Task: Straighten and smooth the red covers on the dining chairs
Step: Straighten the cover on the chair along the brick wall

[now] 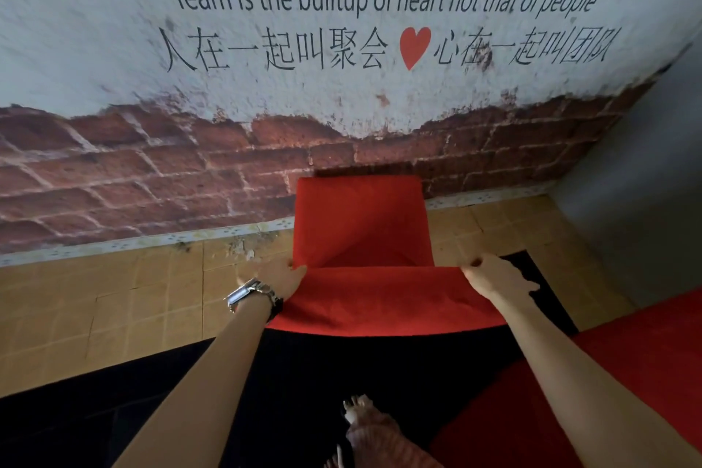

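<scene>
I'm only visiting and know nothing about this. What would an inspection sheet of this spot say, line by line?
Surface: floor of tan tiles, darker nearer the person.
Job's things: cover on a chair against the wall, with diagonal creases on its back part; second cover partly in view at lower right.
Clutter: nothing seen.
Hands: left hand and right hand each grip the cover where seat meets back, one at each side; watch on the left wrist.
Cables: nothing seen.
Surroundings: wall with brick pattern below white plaster, black lettering and a red heart; a sandalled foot at the bottom edge.
</scene>
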A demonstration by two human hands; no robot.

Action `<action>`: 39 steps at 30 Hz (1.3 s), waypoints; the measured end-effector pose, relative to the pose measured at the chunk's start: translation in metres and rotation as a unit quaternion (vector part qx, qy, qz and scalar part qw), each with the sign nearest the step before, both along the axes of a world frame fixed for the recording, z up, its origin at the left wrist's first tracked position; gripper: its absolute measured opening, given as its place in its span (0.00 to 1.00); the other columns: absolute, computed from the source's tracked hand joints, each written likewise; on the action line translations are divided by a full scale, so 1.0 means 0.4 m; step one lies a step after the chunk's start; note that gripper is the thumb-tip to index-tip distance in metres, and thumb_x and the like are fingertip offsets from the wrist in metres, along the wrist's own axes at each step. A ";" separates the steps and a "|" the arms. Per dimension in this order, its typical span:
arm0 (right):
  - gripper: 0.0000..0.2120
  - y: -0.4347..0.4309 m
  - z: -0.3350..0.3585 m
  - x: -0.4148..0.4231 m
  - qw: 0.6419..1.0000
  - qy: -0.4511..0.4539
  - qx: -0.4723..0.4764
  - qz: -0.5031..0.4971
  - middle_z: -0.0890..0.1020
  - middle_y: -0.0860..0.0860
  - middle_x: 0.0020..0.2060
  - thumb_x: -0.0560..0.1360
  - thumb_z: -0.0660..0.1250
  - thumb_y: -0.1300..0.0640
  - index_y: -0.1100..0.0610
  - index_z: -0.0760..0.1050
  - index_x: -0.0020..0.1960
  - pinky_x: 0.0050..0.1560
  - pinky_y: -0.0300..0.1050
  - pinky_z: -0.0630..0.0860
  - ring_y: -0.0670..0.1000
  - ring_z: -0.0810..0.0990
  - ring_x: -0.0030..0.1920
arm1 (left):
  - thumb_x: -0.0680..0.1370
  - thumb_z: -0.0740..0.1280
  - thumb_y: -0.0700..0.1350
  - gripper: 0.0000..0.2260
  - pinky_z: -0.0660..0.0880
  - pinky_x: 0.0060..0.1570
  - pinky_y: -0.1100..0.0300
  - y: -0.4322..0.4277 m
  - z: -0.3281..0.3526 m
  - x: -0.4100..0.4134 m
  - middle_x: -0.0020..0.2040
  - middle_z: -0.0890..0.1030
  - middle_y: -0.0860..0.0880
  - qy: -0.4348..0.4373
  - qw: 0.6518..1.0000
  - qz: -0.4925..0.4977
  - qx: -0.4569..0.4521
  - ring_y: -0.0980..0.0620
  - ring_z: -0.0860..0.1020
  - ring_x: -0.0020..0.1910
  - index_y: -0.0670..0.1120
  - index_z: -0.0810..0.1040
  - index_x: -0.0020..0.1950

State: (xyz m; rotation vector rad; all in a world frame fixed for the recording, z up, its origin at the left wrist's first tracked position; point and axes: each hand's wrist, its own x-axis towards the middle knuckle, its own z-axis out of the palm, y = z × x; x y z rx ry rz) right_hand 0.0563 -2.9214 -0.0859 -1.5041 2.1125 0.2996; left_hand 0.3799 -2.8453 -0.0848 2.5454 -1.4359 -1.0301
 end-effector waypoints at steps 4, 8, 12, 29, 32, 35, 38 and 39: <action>0.36 -0.036 0.008 -0.043 0.990 -0.095 0.099 -0.031 0.70 0.58 0.69 0.75 0.58 0.33 0.58 0.66 0.73 0.66 0.55 0.68 0.61 0.71 0.67 | 0.80 0.58 0.58 0.22 0.66 0.48 0.58 -0.027 -0.031 0.019 0.63 0.77 0.42 -0.016 0.998 -0.005 0.065 0.44 0.75 0.58 0.43 0.75 0.63; 0.44 -0.065 0.001 -0.082 0.947 -0.193 0.207 -0.150 0.72 0.60 0.67 0.68 0.63 0.28 0.58 0.66 0.71 0.67 0.58 0.68 0.61 0.72 0.65 | 0.75 0.63 0.65 0.32 0.67 0.53 0.53 -0.044 -0.052 0.068 0.68 0.72 0.41 0.017 0.990 0.088 0.111 0.41 0.72 0.64 0.43 0.70 0.69; 0.45 -0.073 -0.019 -0.097 0.934 -0.207 0.229 -0.179 0.74 0.60 0.64 0.66 0.66 0.28 0.60 0.66 0.70 0.64 0.56 0.71 0.61 0.73 0.63 | 0.74 0.66 0.63 0.32 0.66 0.58 0.52 -0.049 -0.083 0.102 0.69 0.70 0.40 0.096 0.969 0.177 0.141 0.40 0.70 0.65 0.41 0.70 0.69; 0.35 0.135 -0.058 -0.141 0.958 -0.158 0.204 -0.122 0.64 0.58 0.73 0.76 0.56 0.33 0.53 0.61 0.75 0.67 0.58 0.64 0.62 0.64 0.71 | 0.77 0.54 0.67 0.37 0.56 0.71 0.48 0.187 -0.141 0.070 0.76 0.59 0.41 0.100 0.971 0.082 0.200 0.41 0.61 0.74 0.46 0.53 0.78; 0.33 0.193 -0.070 -0.158 0.961 -0.160 0.202 -0.098 0.60 0.57 0.75 0.77 0.55 0.35 0.51 0.59 0.76 0.68 0.59 0.62 0.61 0.60 0.73 | 0.77 0.52 0.68 0.36 0.57 0.71 0.49 0.250 -0.143 0.051 0.76 0.61 0.42 0.105 0.970 0.064 0.209 0.41 0.62 0.73 0.48 0.49 0.79; 0.33 0.252 -0.083 -0.180 0.960 -0.172 0.202 -0.090 0.57 0.56 0.76 0.77 0.56 0.36 0.51 0.58 0.77 0.70 0.59 0.59 0.60 0.58 0.74 | 0.77 0.49 0.69 0.37 0.59 0.70 0.50 0.317 -0.146 0.028 0.76 0.60 0.41 0.104 0.962 0.045 0.248 0.41 0.64 0.72 0.50 0.42 0.79; 0.33 0.299 -0.090 -0.191 0.959 -0.185 0.194 -0.090 0.57 0.55 0.76 0.77 0.58 0.37 0.50 0.57 0.77 0.71 0.57 0.58 0.59 0.58 0.75 | 0.77 0.46 0.69 0.38 0.58 0.71 0.50 0.383 -0.161 0.011 0.77 0.57 0.40 0.097 0.952 0.037 0.286 0.41 0.62 0.73 0.49 0.37 0.78; 0.34 0.313 -0.090 -0.188 0.959 -0.187 0.194 -0.091 0.57 0.56 0.76 0.76 0.59 0.36 0.51 0.56 0.77 0.71 0.57 0.58 0.60 0.58 0.75 | 0.77 0.45 0.69 0.38 0.58 0.72 0.49 0.404 -0.165 0.009 0.77 0.57 0.40 0.099 0.950 0.041 0.294 0.41 0.63 0.73 0.48 0.37 0.78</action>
